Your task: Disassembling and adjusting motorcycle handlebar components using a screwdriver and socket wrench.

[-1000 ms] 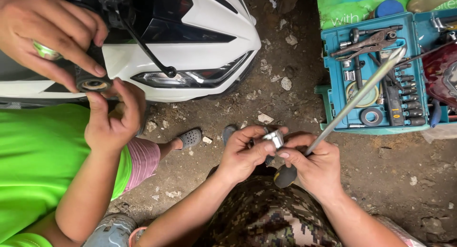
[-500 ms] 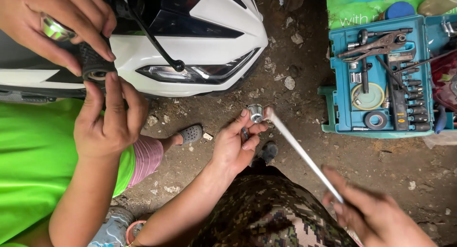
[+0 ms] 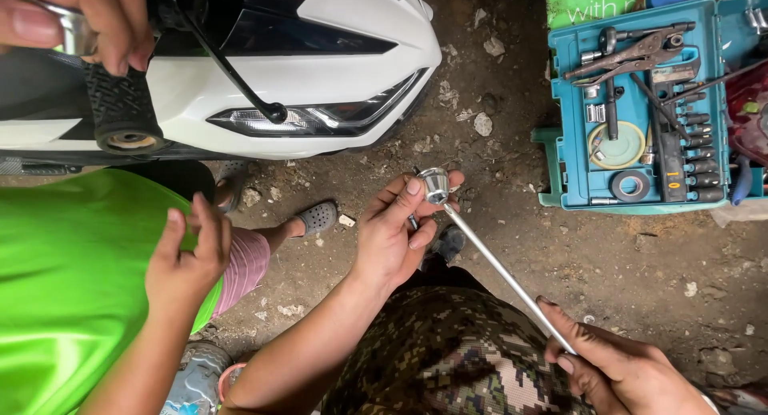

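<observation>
Right now my left hand [image 3: 396, 235] pinches a small silver socket [image 3: 434, 183] over the dirt ground [image 3: 608, 263], while my right hand [image 3: 620, 371] grips the long metal rod [image 3: 504, 275], its tip touching that socket.

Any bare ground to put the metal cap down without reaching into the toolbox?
Yes: dirt ground between the teal toolbox and the right hand, only pebbles there. Another patch between the white scooter nose and toolbox. Crowded: toolbox trays, and left of the left hand holding the metal cap, by a co-worker's sandalled foot.
</observation>
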